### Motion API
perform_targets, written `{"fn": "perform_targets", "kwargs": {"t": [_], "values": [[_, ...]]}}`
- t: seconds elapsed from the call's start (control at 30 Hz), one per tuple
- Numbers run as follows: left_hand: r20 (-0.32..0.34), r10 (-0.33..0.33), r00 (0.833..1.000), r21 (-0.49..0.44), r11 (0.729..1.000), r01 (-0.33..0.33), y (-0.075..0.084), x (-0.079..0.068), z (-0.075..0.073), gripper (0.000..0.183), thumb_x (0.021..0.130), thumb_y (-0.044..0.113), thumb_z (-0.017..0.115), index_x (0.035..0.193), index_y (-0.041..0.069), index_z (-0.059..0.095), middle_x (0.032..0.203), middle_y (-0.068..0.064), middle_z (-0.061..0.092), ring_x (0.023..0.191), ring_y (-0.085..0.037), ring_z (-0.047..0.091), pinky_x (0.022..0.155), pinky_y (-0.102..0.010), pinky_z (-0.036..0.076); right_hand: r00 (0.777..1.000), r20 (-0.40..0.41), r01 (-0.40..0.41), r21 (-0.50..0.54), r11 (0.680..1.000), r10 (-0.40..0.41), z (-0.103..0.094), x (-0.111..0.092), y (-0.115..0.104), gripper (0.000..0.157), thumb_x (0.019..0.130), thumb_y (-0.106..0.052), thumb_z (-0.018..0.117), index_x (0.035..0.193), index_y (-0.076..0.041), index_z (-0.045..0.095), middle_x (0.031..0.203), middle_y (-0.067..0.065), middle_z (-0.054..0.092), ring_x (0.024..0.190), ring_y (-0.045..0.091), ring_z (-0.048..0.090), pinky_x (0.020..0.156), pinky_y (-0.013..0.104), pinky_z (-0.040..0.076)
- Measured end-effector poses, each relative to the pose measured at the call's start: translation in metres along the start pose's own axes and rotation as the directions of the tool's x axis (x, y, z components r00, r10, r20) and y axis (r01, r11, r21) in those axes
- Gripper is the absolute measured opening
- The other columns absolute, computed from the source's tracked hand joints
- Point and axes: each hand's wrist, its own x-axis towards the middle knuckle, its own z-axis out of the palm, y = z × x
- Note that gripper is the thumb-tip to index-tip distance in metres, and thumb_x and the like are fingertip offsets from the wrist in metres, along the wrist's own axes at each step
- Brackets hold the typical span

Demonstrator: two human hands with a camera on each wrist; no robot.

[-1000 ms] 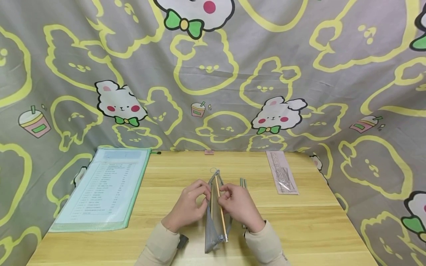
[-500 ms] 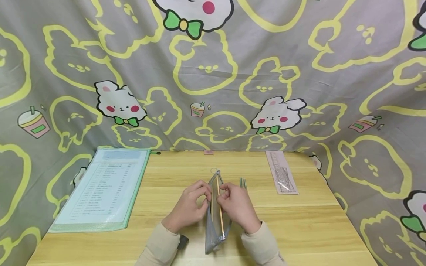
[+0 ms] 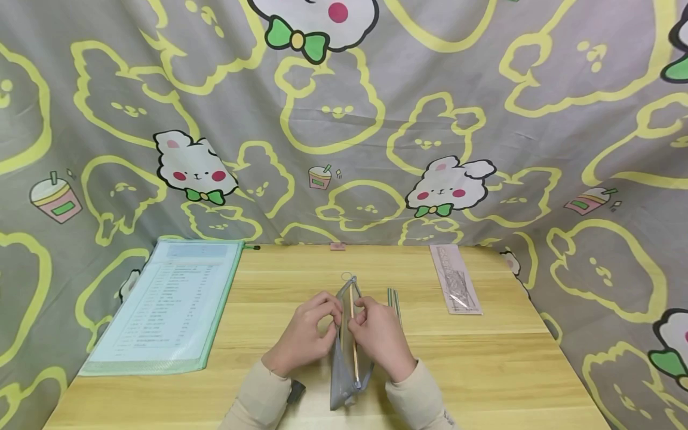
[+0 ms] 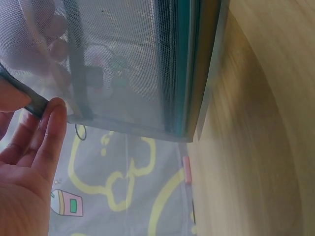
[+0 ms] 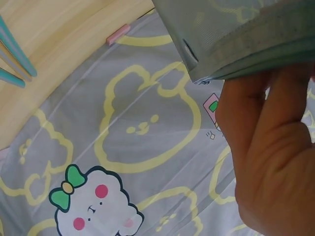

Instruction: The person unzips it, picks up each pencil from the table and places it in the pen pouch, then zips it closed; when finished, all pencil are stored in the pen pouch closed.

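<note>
A grey mesh zip pencil pouch stands upright on the table, its long zip mouth spread apart. My left hand pinches the left edge of that mouth between thumb and fingers; the left wrist view shows this grip on the pouch closely. Along the opening lies a yellowish pencil, lengthwise, with my right hand pinching it near its middle. Teal and brown pencils show at the bottom of the mesh. In the right wrist view, the pouch hides the fingertips of my right hand.
Several green-striped pencils lie right of the pouch. A clear document folder with a printed sheet is at the left. A pink packet with rulers lies at the back right, a pink eraser by the patterned curtain.
The pencil has gone down and slightly left into the pouch's mouth, and my right hand has moved left with it. My left hand keeps its place on the pouch edge.
</note>
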Motion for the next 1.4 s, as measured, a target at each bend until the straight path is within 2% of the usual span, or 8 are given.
{"fn": "perform_targets", "kwargs": {"t": [0.3,0.43,0.63,0.83,0.97,1.1,1.23,1.4], "values": [[-0.011,0.011,1.0,-0.002,1.0,-0.011,-0.001,0.0,0.0,0.028,0.077,-0.012,0.063,0.085,0.016,0.06,0.103,0.003,0.065,0.098,-0.013,0.068,0.088,-0.031,0.061,0.999,-0.041,0.027,-0.082,0.996,-0.03,0.005,-0.001,-0.002,0.038,0.085,-0.002,0.072,0.12,0.01,0.069,0.071,-0.005,0.066,0.056,0.003,0.053,0.049,0.02,0.046],[-0.013,0.005,1.0,0.003,1.0,-0.005,-0.001,0.0,-0.001,0.027,0.077,-0.011,0.064,0.085,0.015,0.061,0.103,0.001,0.066,0.099,-0.013,0.068,0.088,-0.031,0.061,0.999,-0.041,0.03,-0.088,0.996,-0.034,0.004,-0.001,-0.002,0.038,0.086,-0.004,0.074,0.121,0.011,0.069,0.072,-0.004,0.067,0.058,0.003,0.054,0.051,0.02,0.047],[-0.021,0.016,1.0,0.004,1.0,-0.016,-0.002,0.001,-0.002,0.025,0.076,-0.012,0.064,0.084,0.012,0.062,0.102,-0.006,0.068,0.1,-0.017,0.069,0.09,-0.033,0.062,0.997,-0.08,0.006,-0.08,0.997,-0.013,-0.013,0.003,0.004,0.036,0.088,-0.009,0.075,0.12,0.007,0.071,0.076,0.0,0.072,0.057,0.004,0.055,0.05,0.022,0.047],[-0.022,0.006,1.0,0.007,1.0,-0.006,-0.004,0.001,-0.002,0.025,0.077,-0.012,0.064,0.083,0.011,0.062,0.1,-0.005,0.067,0.1,-0.017,0.069,0.089,-0.033,0.062,0.991,-0.127,-0.055,-0.132,0.99,0.038,-0.033,0.015,0.031,0.036,0.091,-0.016,0.074,0.122,0.001,0.073,0.085,0.001,0.074,0.06,0.007,0.057,0.06,0.029,0.05],[-0.02,0.005,1.0,0.007,1.0,-0.005,-0.004,-0.001,-0.003,0.024,0.077,-0.012,0.064,0.084,0.011,0.062,0.1,-0.008,0.068,0.1,-0.017,0.069,0.088,-0.034,0.062,0.986,-0.145,-0.12,-0.233,0.965,0.088,-0.039,0.021,0.057,0.043,0.092,-0.019,0.073,0.128,0.004,0.069,0.093,0.008,0.075,0.075,0.019,0.067,0.07,0.04,0.057],[-0.018,-0.009,1.0,0.015,1.0,0.009,-0.005,-0.001,-0.004,0.025,0.078,-0.011,0.064,0.084,0.013,0.061,0.101,-0.009,0.068,0.102,-0.018,0.069,0.089,-0.034,0.062,0.98,-0.128,-0.185,-0.291,0.939,0.154,-0.041,0.026,0.078,0.055,0.094,-0.02,0.072,0.137,0.01,0.059,0.109,0.025,0.073,0.094,0.041,0.071,0.081,0.056,0.06],[-0.022,-0.01,1.0,0.03,0.999,0.01,-0.006,-0.002,-0.005,0.026,0.077,-0.011,0.064,0.084,0.014,0.061,0.101,-0.009,0.068,0.102,-0.018,0.069,0.089,-0.034,0.062,0.972,-0.099,-0.234,-0.281,0.931,0.215,-0.037,0.029,0.091,0.061,0.096,-0.019,0.069,0.145,0.012,0.049,0.125,0.035,0.065,0.108,0.052,0.066,0.093,0.064,0.056],[-0.021,-0.015,1.0,0.03,0.999,0.016,-0.006,-0.001,-0.006,0.026,0.077,-0.011,0.064,0.085,0.014,0.062,0.102,-0.008,0.068,0.102,-0.017,0.068,0.09,-0.034,0.062,0.967,-0.055,-0.255,-0.254,0.933,0.249,-0.028,0.032,0.098,0.063,0.097,-0.015,0.066,0.151,0.009,0.045,0.133,0.038,0.059,0.113,0.055,0.064,0.098,0.066,0.054]]}}
